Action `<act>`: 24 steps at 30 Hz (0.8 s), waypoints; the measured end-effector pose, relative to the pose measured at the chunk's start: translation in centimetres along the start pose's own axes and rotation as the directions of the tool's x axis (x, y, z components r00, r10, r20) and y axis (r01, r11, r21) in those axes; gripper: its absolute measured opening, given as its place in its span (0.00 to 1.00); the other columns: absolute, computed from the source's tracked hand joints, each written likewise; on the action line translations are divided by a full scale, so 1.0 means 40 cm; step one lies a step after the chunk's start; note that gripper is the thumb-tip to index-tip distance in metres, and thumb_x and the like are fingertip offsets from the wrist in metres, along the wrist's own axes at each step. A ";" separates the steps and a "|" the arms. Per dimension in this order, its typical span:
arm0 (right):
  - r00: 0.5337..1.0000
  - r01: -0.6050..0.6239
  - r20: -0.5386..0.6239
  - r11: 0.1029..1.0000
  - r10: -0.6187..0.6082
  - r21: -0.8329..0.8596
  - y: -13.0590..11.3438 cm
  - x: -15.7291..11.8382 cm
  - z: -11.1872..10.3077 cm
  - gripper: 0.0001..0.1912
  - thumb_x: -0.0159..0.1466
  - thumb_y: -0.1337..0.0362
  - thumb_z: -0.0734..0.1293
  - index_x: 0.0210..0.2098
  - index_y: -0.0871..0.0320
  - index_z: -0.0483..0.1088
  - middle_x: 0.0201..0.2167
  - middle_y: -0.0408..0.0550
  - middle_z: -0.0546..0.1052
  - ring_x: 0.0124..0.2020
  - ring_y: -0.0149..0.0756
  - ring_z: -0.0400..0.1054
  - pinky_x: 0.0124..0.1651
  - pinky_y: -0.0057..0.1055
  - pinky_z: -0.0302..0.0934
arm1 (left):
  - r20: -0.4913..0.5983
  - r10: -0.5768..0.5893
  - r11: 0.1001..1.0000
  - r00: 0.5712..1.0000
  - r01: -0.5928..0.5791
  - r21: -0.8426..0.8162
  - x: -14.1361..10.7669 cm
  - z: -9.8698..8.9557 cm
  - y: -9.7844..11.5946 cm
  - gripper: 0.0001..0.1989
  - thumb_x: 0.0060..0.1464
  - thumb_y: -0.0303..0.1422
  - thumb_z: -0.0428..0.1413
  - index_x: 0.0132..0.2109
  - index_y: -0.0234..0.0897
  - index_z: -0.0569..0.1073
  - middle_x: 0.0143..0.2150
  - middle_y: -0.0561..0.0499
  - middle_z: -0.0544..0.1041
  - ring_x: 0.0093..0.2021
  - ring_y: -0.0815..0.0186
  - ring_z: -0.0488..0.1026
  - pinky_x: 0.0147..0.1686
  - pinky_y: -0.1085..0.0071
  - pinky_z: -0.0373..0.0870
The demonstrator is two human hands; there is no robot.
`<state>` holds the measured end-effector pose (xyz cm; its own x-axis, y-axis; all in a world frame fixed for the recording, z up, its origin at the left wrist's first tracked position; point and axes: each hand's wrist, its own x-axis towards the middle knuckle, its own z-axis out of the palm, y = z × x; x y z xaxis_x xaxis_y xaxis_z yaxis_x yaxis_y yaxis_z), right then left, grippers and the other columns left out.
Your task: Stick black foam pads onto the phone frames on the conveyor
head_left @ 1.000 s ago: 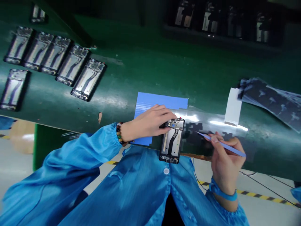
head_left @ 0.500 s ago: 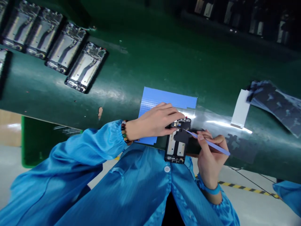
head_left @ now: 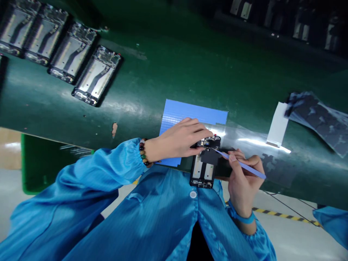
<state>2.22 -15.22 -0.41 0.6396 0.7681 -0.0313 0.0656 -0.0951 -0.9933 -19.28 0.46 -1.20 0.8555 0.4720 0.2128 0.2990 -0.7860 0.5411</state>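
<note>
An opened phone (head_left: 201, 173) with bare circuit boards and a silvery middle lies at the table's front edge, its lower end jutting past it. My left hand (head_left: 181, 139) grips the phone's upper part from the left, thumb and fingers closed at its sides. Over the phone's upper middle lies a black sheet piece (head_left: 210, 156). Pinched in my right hand (head_left: 244, 177) is a pair of blue-purple tweezers (head_left: 246, 167), whose fine tip touches the phone near the top of that black piece. A blue sheet (head_left: 194, 108) lies partly under my left hand.
Several opened phones (head_left: 94, 78) stand in a slanted row at the far left. To the right lie a white strip (head_left: 277, 125), dark patterned sheets in clear film (head_left: 323, 121) and a dark cut-out sheet (head_left: 280, 170). A green bin (head_left: 35, 166) sits below the table's left edge.
The view has shifted slightly, so the phones in the row appear a little further left. My hands, the phone and the tweezers keep nearly the same positions.
</note>
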 end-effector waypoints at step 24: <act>1.000 0.028 -0.005 0.999 -0.028 -0.018 0.011 -0.006 -0.009 0.20 0.65 0.64 0.82 0.33 0.52 0.66 0.29 0.36 0.79 0.45 0.40 0.84 0.80 0.60 0.61 | -0.072 0.049 0.999 0.996 -0.047 0.026 0.004 -0.001 0.003 0.17 0.73 0.36 0.63 0.64 0.35 0.77 0.57 0.43 0.84 0.55 0.55 0.77 0.57 0.60 0.71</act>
<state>2.36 -15.67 -0.82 0.6416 0.7670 -0.0033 0.0972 -0.0855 -0.9916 -19.11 0.44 -1.07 0.8365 0.4604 0.2973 0.2690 -0.8176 0.5091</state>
